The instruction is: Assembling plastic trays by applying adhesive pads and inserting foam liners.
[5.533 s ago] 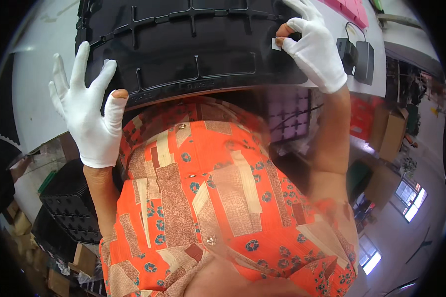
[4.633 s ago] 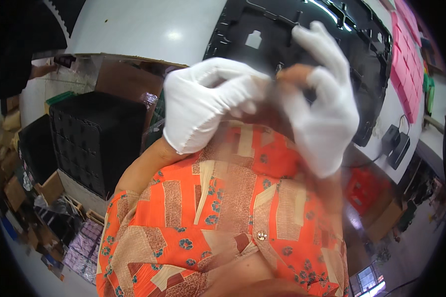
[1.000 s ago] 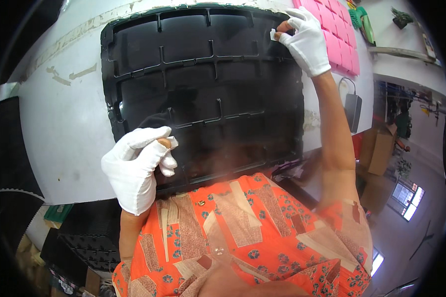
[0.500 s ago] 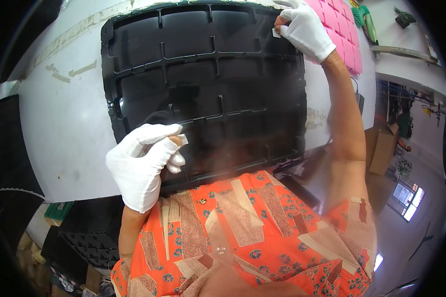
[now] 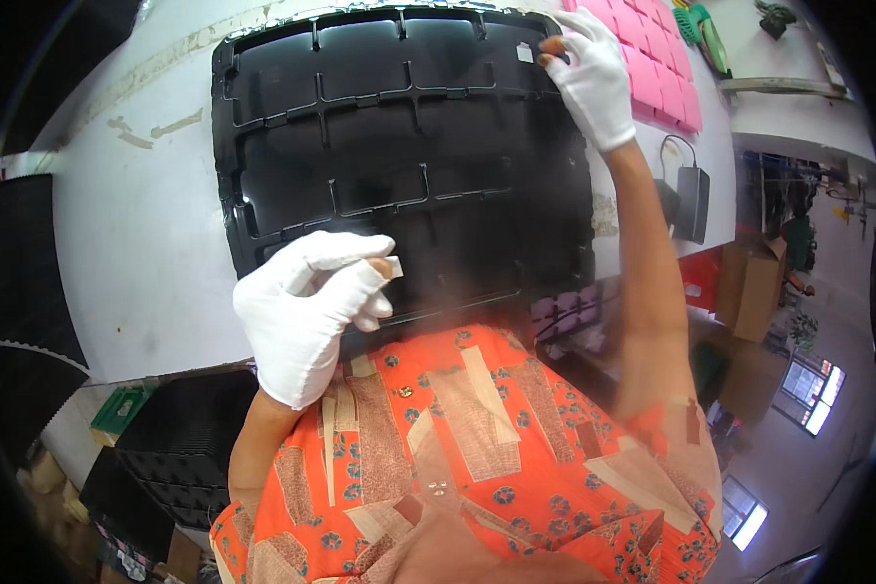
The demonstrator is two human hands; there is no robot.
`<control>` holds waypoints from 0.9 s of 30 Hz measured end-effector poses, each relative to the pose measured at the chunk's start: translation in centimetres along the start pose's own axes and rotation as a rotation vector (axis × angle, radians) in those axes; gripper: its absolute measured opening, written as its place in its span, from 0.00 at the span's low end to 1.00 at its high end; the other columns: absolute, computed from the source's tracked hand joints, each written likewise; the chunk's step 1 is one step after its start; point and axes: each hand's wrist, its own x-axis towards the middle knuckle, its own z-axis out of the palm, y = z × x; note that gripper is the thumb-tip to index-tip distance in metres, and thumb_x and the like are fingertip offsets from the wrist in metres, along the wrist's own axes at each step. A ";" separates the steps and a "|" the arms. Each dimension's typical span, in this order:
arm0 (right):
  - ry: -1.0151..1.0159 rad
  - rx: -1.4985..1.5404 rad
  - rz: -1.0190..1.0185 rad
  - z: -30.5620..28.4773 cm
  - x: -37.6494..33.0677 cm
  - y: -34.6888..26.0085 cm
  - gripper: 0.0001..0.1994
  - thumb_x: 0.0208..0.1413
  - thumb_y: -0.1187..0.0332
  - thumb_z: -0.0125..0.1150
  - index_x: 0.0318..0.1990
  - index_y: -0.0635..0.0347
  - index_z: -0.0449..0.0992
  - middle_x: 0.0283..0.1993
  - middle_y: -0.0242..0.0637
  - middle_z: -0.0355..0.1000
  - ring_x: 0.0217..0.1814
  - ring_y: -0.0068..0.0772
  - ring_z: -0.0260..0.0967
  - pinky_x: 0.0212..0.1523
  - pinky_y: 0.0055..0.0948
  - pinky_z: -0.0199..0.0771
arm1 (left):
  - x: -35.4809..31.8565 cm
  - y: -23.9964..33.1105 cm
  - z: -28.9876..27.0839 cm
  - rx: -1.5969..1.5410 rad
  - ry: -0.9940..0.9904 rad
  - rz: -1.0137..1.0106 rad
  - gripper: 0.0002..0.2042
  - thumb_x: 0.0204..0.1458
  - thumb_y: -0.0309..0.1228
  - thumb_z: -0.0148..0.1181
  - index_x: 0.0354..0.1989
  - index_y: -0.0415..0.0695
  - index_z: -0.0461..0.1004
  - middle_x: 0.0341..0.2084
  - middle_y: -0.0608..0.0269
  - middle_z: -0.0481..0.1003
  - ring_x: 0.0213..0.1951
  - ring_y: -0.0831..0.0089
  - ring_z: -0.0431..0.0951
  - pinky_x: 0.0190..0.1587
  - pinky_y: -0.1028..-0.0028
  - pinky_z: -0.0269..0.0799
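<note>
On my left hand (image 5: 307,316) the fingers (image 5: 365,277) are curled in tight, and I see thumb and forefinger pinching one small pale sticker (image 5: 395,267) at their tips; the bare thumb tip pokes out of the cut white glove. That hand hovers just above the near edge of the black moulded panel (image 5: 399,165).

My right hand (image 5: 591,73) is stretched out to the panel's far right corner. Its fingers (image 5: 566,44) are bent and pressed together on the panel's upper edge, just beside a second small pale sticker (image 5: 525,53) that lies stuck flat on the black surface. I cannot tell whether those fingers grip anything; they seem only to press.

The panel is one piece, lying flat on the white tabletop (image 5: 136,195), ribbed side up, its long axis running roughly left to right across my view, its near edge against my orange patterned shirt (image 5: 457,438).

So I count two gloved hands, two stickers, one panel. Beyond the right hand lies a pink segmented mat (image 5: 657,68); further right a dark power adapter (image 5: 693,202) rests on the tabletop. A black crate (image 5: 180,448) sits below the tabletop at my left.
</note>
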 end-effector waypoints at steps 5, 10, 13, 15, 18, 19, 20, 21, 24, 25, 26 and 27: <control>-0.179 0.119 0.040 1.8 1.9 2.9 0.02 0.43 0.73 0.64 0.26 0.60 0.80 0.29 0.44 0.77 0.35 0.44 0.75 0.40 0.40 0.73 | -0.6 -0.5 0.2 -0.009 -0.024 0.005 0.08 0.54 0.21 0.64 0.42 0.35 0.81 0.31 0.58 0.82 0.26 0.78 0.80 0.27 0.82 0.74; -0.416 -0.118 0.080 1.4 2.8 3.0 0.05 0.43 0.70 0.65 0.28 0.60 0.81 0.28 0.45 0.78 0.35 0.43 0.76 0.41 0.39 0.75 | -0.7 -1.3 -0.4 -0.003 0.022 0.014 0.08 0.54 0.21 0.64 0.42 0.35 0.81 0.31 0.58 0.82 0.26 0.78 0.80 0.27 0.82 0.74; -0.031 -0.093 -0.138 0.1 0.5 1.7 0.06 0.46 0.78 0.65 0.27 0.64 0.72 0.56 0.43 0.73 0.66 0.45 0.64 0.66 0.38 0.61 | 0.0 -0.9 -0.2 -0.001 0.013 0.006 0.08 0.54 0.21 0.64 0.42 0.35 0.81 0.31 0.59 0.82 0.26 0.79 0.80 0.27 0.83 0.73; 0.144 -0.044 -0.028 -2.1 -1.9 -2.1 0.04 0.47 0.77 0.63 0.29 0.64 0.72 0.59 0.44 0.71 0.64 0.45 0.65 0.65 0.38 0.61 | -0.1 -1.1 -0.1 -0.001 0.040 -0.001 0.08 0.54 0.21 0.64 0.42 0.35 0.81 0.31 0.59 0.82 0.26 0.79 0.79 0.27 0.83 0.73; 0.026 0.273 0.273 -4.7 -5.0 -10.7 0.15 0.54 0.78 0.53 0.50 0.66 0.74 0.62 0.42 0.67 0.65 0.30 0.65 0.44 0.26 0.76 | -0.5 -0.6 -0.1 -0.018 -0.044 -0.074 0.08 0.53 0.21 0.65 0.41 0.35 0.81 0.30 0.60 0.81 0.23 0.81 0.77 0.25 0.83 0.72; 0.074 0.583 0.282 -4.7 -6.0 -13.3 0.07 0.42 0.85 0.55 0.26 0.63 0.69 0.59 0.47 0.68 0.69 0.49 0.62 0.66 0.40 0.62 | -0.6 -1.0 -0.2 -0.055 -0.097 -0.108 0.09 0.53 0.22 0.65 0.42 0.35 0.81 0.29 0.60 0.81 0.24 0.81 0.78 0.25 0.82 0.73; 0.011 0.633 0.278 -5.0 -6.6 -15.9 0.07 0.41 0.86 0.55 0.24 0.62 0.68 0.59 0.47 0.68 0.69 0.51 0.61 0.67 0.43 0.61 | -0.8 -1.0 0.3 -0.108 -0.098 -0.134 0.09 0.51 0.21 0.63 0.39 0.34 0.81 0.28 0.59 0.81 0.22 0.81 0.76 0.24 0.80 0.72; -0.054 0.690 0.239 -4.7 -7.4 -17.6 0.07 0.39 0.85 0.55 0.23 0.62 0.68 0.58 0.47 0.69 0.69 0.51 0.61 0.67 0.43 0.61 | -1.1 -0.3 0.5 -0.063 -0.146 -0.197 0.11 0.50 0.23 0.64 0.41 0.33 0.81 0.29 0.59 0.81 0.23 0.80 0.77 0.26 0.81 0.74; -0.101 0.598 0.145 -5.3 -8.7 -20.9 0.07 0.36 0.86 0.54 0.25 0.65 0.67 0.58 0.49 0.69 0.69 0.54 0.62 0.66 0.43 0.62 | -1.8 0.0 -0.4 -0.102 -0.365 -0.145 0.13 0.52 0.24 0.64 0.46 0.35 0.81 0.29 0.56 0.82 0.27 0.78 0.80 0.29 0.79 0.77; -0.074 0.632 0.167 -5.0 -9.3 -21.9 0.08 0.35 0.86 0.53 0.25 0.66 0.67 0.57 0.50 0.70 0.69 0.55 0.62 0.65 0.43 0.62 | -2.3 -1.1 -0.8 -0.129 -0.357 -0.096 0.13 0.53 0.24 0.64 0.46 0.34 0.81 0.29 0.56 0.82 0.26 0.77 0.80 0.28 0.80 0.76; -0.106 0.588 0.100 -5.1 -9.4 -22.8 0.09 0.35 0.87 0.54 0.26 0.67 0.67 0.56 0.50 0.70 0.68 0.57 0.63 0.64 0.44 0.63 | -3.4 -1.4 -1.6 -0.119 -0.318 -0.124 0.12 0.53 0.25 0.65 0.45 0.34 0.81 0.29 0.56 0.82 0.26 0.77 0.80 0.27 0.80 0.76; -0.134 0.583 0.059 -3.8 -10.2 -23.8 0.10 0.35 0.88 0.56 0.26 0.67 0.66 0.54 0.49 0.71 0.66 0.57 0.65 0.65 0.47 0.64 | -4.5 -2.6 -2.8 -0.126 -0.255 -0.150 0.12 0.53 0.25 0.65 0.44 0.34 0.81 0.28 0.56 0.81 0.26 0.77 0.80 0.26 0.80 0.76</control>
